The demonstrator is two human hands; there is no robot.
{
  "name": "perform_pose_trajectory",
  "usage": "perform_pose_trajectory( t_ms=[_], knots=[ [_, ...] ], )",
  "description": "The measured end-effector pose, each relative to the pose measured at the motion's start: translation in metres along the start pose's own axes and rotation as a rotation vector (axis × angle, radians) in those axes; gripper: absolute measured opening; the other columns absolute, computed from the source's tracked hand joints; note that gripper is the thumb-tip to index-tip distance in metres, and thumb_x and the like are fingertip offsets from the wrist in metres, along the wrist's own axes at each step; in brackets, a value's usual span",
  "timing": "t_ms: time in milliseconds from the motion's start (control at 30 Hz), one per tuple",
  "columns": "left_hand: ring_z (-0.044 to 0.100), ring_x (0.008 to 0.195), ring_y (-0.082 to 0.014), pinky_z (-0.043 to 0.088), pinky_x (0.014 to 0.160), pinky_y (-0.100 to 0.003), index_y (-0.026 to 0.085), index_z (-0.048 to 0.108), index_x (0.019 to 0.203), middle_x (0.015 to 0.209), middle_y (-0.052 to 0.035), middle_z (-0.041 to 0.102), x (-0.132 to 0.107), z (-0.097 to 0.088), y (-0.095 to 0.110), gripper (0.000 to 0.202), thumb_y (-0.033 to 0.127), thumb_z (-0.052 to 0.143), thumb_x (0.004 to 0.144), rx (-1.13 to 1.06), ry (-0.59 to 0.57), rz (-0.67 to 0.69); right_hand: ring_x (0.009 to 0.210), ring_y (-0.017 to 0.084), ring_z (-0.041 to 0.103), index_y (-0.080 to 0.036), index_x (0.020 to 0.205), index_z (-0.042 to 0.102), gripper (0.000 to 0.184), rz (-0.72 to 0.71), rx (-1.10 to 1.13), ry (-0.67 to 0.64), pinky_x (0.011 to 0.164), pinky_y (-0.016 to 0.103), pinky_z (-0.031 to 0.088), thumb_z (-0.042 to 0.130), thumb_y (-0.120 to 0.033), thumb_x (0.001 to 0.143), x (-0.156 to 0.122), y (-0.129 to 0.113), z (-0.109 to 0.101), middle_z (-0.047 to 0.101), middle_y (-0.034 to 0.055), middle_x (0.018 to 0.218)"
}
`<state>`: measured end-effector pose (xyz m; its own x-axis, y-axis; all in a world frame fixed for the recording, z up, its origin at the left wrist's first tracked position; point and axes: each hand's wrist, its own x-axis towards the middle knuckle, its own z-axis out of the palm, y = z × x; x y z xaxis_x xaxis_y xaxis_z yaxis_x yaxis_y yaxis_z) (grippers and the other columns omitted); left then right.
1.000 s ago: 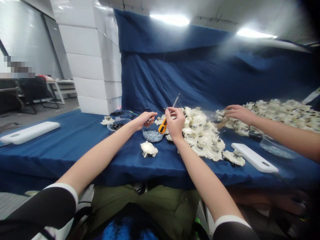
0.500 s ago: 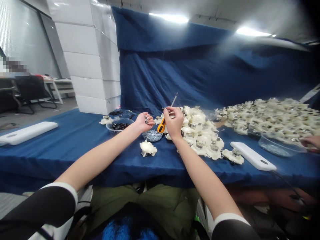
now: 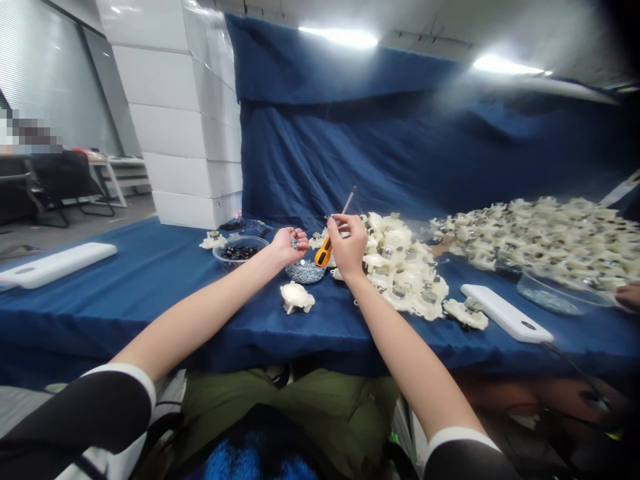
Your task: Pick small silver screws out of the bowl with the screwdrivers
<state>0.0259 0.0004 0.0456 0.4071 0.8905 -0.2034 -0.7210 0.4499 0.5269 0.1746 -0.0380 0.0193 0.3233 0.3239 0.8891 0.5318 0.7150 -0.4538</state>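
Note:
My right hand (image 3: 349, 245) is closed around an orange-handled screwdriver (image 3: 324, 251), its metal shaft pointing up and to the right. My left hand (image 3: 289, 245) hovers palm up over a small bowl of tiny silvery screws (image 3: 305, 271), fingers curled around a few small metal pieces. A single white plastic part (image 3: 297, 297) lies on the blue cloth just in front of the bowl. A heap of similar white parts (image 3: 405, 270) sits right of my right hand.
A clear bowl of dark pieces (image 3: 239, 252) stands left of the screw bowl. White flat devices lie at the far left (image 3: 55, 263) and at the right (image 3: 506, 313). A larger heap of parts (image 3: 550, 237) and a clear dish (image 3: 560, 293) are further right; another person's fingers (image 3: 629, 294) show at the edge.
The other person's arm has drawn back from the right heap to the frame's edge. My left hand has turned palm up, with small metal pieces in it. The screwdriver stays put.

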Motion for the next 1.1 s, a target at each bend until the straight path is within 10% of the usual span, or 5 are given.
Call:
perform_pose_trajectory(
  t_ms=[1100],
  knots=[
    [0.015, 0.031, -0.0078, 0.007, 0.031, -0.018, 0.023, 0.013, 0.059, 0.045, 0.0072, 0.014, -0.01, 0.009, -0.001, 0.039, 0.005, 0.044, 0.077, 0.073, -0.126, 0.054, 0.075, 0.014, 0.063, -0.021, 0.096, 0.072, 0.018, -0.002, 0.015, 0.003, 0.075, 0.03, 0.055, 0.063, -0.037, 0.094, 0.0, 0.0, 0.0, 0.063, 0.0021, 0.09]
  ],
)
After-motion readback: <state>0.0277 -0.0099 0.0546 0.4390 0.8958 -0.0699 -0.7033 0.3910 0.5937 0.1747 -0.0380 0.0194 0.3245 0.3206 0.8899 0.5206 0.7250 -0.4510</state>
